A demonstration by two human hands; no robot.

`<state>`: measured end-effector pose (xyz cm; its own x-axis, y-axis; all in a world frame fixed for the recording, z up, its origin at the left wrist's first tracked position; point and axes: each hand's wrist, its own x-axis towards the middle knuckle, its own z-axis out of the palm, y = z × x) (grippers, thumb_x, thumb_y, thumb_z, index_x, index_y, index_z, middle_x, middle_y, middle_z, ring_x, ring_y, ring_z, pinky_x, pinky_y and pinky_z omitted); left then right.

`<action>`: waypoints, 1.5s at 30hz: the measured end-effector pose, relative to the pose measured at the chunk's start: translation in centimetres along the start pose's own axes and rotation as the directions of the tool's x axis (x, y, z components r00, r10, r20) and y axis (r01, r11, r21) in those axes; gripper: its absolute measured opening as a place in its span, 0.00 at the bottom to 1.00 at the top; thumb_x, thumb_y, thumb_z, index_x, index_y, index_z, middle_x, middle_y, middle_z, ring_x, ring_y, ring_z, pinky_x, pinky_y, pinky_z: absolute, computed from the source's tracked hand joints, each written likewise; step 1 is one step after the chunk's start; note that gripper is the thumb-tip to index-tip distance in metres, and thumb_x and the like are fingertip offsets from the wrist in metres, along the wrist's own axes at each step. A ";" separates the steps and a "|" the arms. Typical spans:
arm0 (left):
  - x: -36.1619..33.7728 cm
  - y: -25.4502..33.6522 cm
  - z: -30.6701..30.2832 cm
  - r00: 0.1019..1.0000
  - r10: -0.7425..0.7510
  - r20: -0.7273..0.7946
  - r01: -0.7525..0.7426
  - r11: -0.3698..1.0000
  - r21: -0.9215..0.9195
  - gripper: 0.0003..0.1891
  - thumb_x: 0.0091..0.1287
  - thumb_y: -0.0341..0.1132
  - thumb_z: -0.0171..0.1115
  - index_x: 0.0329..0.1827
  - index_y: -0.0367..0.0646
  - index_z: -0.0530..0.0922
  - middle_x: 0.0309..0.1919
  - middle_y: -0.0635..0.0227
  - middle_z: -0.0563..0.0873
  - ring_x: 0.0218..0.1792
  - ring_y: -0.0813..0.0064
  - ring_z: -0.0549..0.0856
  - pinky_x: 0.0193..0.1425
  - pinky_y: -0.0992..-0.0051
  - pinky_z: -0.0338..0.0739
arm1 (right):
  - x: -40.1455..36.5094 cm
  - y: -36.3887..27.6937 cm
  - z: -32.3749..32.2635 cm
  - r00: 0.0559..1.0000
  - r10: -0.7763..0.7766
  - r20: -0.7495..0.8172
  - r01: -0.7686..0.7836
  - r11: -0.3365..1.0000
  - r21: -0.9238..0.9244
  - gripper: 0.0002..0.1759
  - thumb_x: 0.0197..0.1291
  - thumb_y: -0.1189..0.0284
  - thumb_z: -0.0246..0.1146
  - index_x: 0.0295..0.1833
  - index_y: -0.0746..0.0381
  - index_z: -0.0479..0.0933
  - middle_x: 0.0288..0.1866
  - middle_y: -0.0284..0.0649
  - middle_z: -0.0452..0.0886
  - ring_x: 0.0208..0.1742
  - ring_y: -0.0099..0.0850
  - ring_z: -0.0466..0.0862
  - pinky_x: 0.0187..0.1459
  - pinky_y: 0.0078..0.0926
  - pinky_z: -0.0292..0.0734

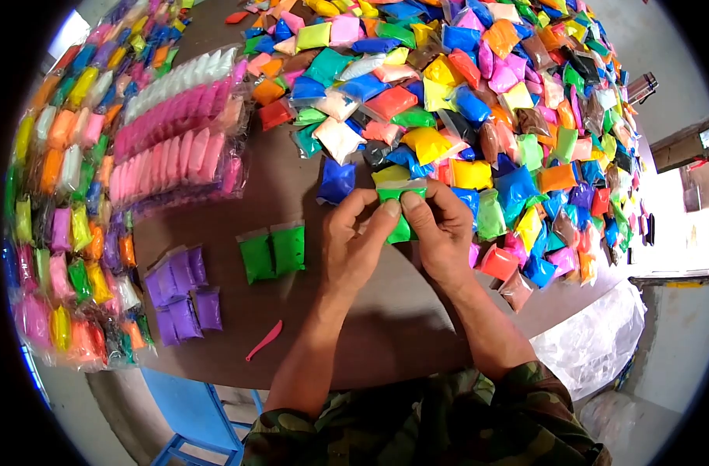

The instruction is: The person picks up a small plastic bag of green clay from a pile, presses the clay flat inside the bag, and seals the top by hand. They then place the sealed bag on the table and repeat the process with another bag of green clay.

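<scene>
Both my hands pinch one green packet [399, 230] in clear plastic, held above the table with thumbs meeting on its front. My left hand [360, 239] grips its left side and my right hand [441, 239] its right side. Just beyond my left hand lies a blue packet [337, 181]. Two green packets [272, 253] lie side by side left of my left hand. Farther left rests a group of purple packets [182, 295]. A small pink plastic knife [264, 340] lies near the front edge.
A large heap of many-coloured packets [479, 101] covers the back and right. Rows of pink packets [172, 159] and stacked mixed packets [79, 194] stand left. A clear plastic bag [595, 334] hangs by the right edge, a blue chair [187, 408] below left.
</scene>
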<state>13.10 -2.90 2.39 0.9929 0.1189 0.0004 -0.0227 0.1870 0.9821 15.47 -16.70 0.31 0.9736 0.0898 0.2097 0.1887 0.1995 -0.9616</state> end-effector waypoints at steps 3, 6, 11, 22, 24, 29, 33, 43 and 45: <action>0.2 -0.6 -0.6 0.999 0.018 0.026 -0.019 0.997 0.069 0.10 0.73 0.35 0.68 0.44 0.34 0.82 0.31 0.75 0.84 0.33 0.90 0.78 0.35 0.81 0.72 | 0.0 0.2 -0.1 1.000 0.022 0.007 -0.022 1.000 -0.005 0.08 0.75 0.72 0.65 0.51 0.66 0.83 0.40 0.29 0.79 0.38 0.15 0.73 0.39 0.16 0.67; 0.2 -1.0 -0.8 1.000 0.002 0.023 -0.004 0.994 0.114 0.11 0.73 0.35 0.68 0.43 0.34 0.82 0.30 0.76 0.83 0.32 0.90 0.76 0.34 0.81 0.70 | -0.1 -0.2 0.1 0.999 0.040 -0.010 -0.040 0.999 0.011 0.08 0.75 0.73 0.65 0.51 0.66 0.84 0.40 0.28 0.78 0.38 0.15 0.72 0.40 0.16 0.67; 0.1 -0.3 0.7 0.996 0.067 -0.060 -0.067 0.998 -0.012 0.11 0.75 0.36 0.67 0.44 0.35 0.83 0.30 0.79 0.81 0.32 0.90 0.74 0.33 0.83 0.67 | 0.2 -0.4 0.2 0.999 0.030 -0.027 -0.028 0.997 0.074 0.07 0.74 0.74 0.65 0.51 0.66 0.84 0.37 0.28 0.76 0.37 0.16 0.70 0.39 0.18 0.66; 0.3 -0.3 0.0 0.997 0.074 -0.010 -0.074 0.997 0.014 0.11 0.76 0.36 0.67 0.46 0.35 0.83 0.32 0.78 0.82 0.33 0.90 0.75 0.35 0.83 0.69 | 0.2 0.0 -0.1 0.996 -0.088 -0.007 0.087 0.990 -0.113 0.08 0.72 0.77 0.66 0.52 0.67 0.85 0.39 0.32 0.80 0.39 0.19 0.74 0.41 0.20 0.70; 0.0 0.2 0.7 1.000 0.001 -0.003 -0.001 1.000 0.028 0.11 0.75 0.36 0.67 0.46 0.35 0.84 0.31 0.78 0.82 0.33 0.90 0.74 0.35 0.83 0.69 | 0.2 -0.5 0.4 0.995 -0.067 -0.067 0.064 0.997 -0.050 0.08 0.72 0.77 0.65 0.53 0.67 0.84 0.40 0.33 0.80 0.40 0.19 0.76 0.43 0.20 0.72; 0.1 -1.5 -0.3 0.996 0.084 0.020 -0.085 0.988 0.125 0.07 0.74 0.32 0.67 0.46 0.36 0.84 0.30 0.79 0.81 0.32 0.91 0.74 0.34 0.83 0.68 | 0.4 0.0 0.7 0.997 -0.014 -0.082 0.012 1.000 -0.015 0.08 0.74 0.72 0.65 0.50 0.66 0.84 0.35 0.31 0.80 0.36 0.17 0.77 0.37 0.18 0.72; 0.3 -1.9 -0.7 0.996 0.086 -0.018 -0.084 0.992 0.099 0.06 0.74 0.30 0.66 0.46 0.35 0.83 0.30 0.78 0.82 0.31 0.90 0.75 0.34 0.83 0.69 | 0.6 0.4 0.6 0.992 -0.129 -0.003 0.128 0.983 -0.128 0.09 0.74 0.70 0.66 0.44 0.65 0.83 0.25 0.29 0.74 0.27 0.17 0.72 0.27 0.19 0.65; 0.0 -1.8 0.0 0.999 -0.038 0.025 0.039 0.998 -0.045 0.06 0.75 0.32 0.63 0.45 0.37 0.83 0.31 0.74 0.85 0.30 0.85 0.80 0.36 0.80 0.74 | 0.4 -1.6 0.6 0.996 0.044 -0.079 -0.035 0.993 0.115 0.10 0.72 0.72 0.67 0.37 0.66 0.79 0.25 0.32 0.73 0.22 0.19 0.75 0.23 0.23 0.64; 0.0 -1.7 -0.6 0.999 -0.035 0.010 0.035 0.999 0.040 0.06 0.75 0.32 0.63 0.45 0.38 0.84 0.31 0.74 0.84 0.30 0.86 0.78 0.35 0.81 0.72 | 0.7 -0.8 0.6 0.996 -0.063 -0.070 0.062 0.998 -0.014 0.11 0.72 0.72 0.67 0.35 0.65 0.77 0.22 0.32 0.72 0.21 0.18 0.74 0.22 0.22 0.64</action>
<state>13.05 -2.67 0.63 0.9942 0.1026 -0.0323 0.0165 0.1515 0.9883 15.97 -16.16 1.34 0.9664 0.0080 0.2571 0.2508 0.1913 -0.9489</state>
